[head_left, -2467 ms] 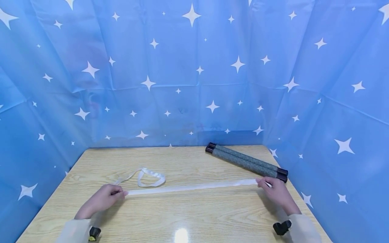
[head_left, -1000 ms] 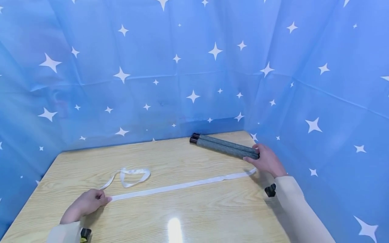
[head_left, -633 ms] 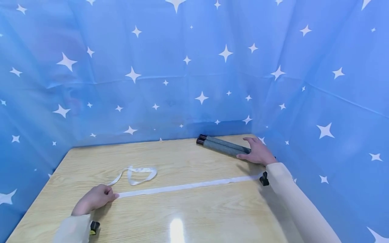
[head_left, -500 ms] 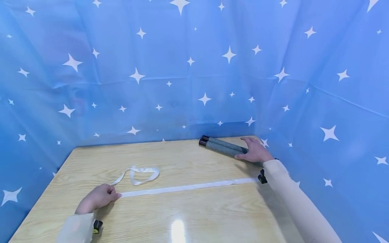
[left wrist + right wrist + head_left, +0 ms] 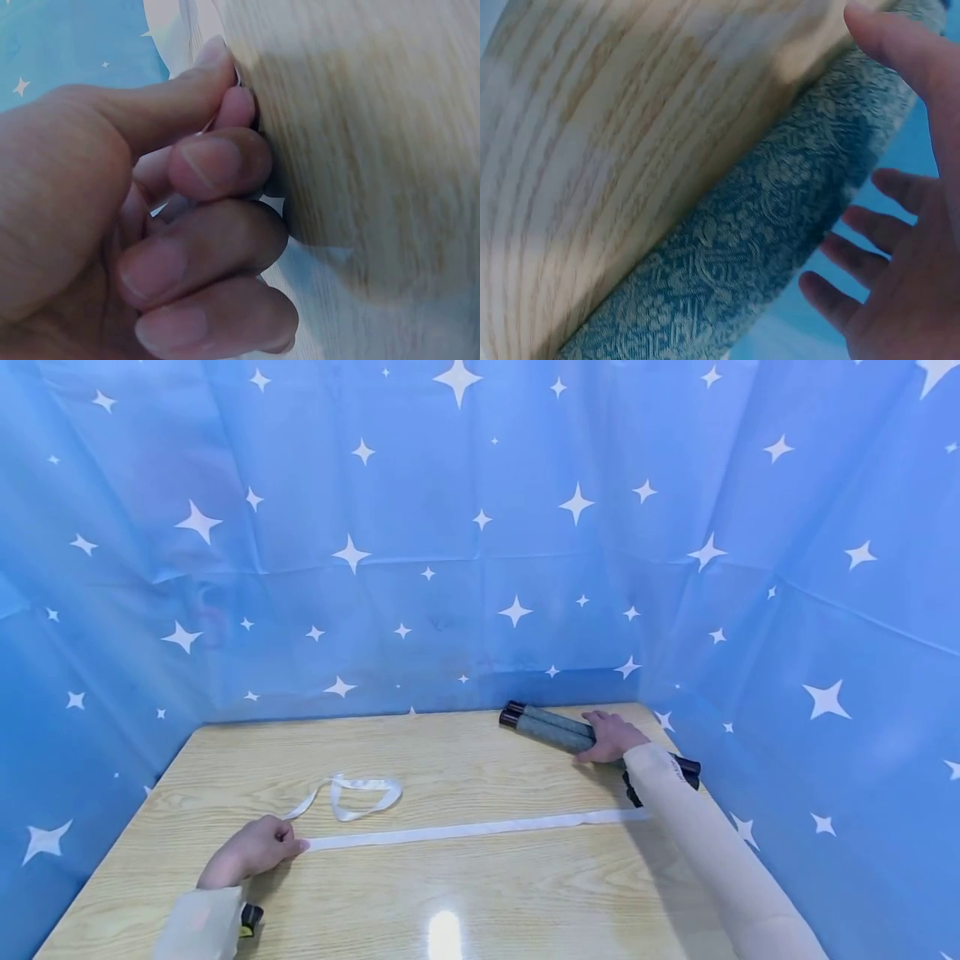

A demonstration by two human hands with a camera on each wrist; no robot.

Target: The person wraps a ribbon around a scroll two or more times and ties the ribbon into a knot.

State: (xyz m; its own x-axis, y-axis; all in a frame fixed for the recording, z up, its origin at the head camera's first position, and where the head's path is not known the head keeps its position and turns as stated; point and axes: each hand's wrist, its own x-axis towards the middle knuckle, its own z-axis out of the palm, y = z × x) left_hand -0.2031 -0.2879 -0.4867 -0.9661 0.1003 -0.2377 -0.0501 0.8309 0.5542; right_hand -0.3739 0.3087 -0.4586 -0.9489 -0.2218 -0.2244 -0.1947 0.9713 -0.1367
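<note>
My left hand (image 5: pixel 258 846) pinches a white satin ribbon (image 5: pixel 450 832) between thumb and forefinger at the left of the table. From there the ribbon runs almost straight rightward until the right sleeve covers it. Its other part lies in a loose loop behind the left hand. My right hand (image 5: pixel 609 735) reaches over a scroll (image 5: pixel 551 731) rolled from both ends, in grey-blue patterned cloth with dark end knobs. In the right wrist view its fingers (image 5: pixel 877 225) are spread along one side of the scroll, with the thumb (image 5: pixel 889 37) on the other.
The wooden table (image 5: pixel 450 893) meets a blue star-printed curtain (image 5: pixel 420 527) at the back and both sides. The scroll lies slantwise near the back right corner. A black wrist device (image 5: pixel 251 920) sits at the left cuff.
My right hand has let go of the ribbon's right end, moved to the scroll's right part and then shifted left along it. The left hand keeps its pinch on the ribbon.
</note>
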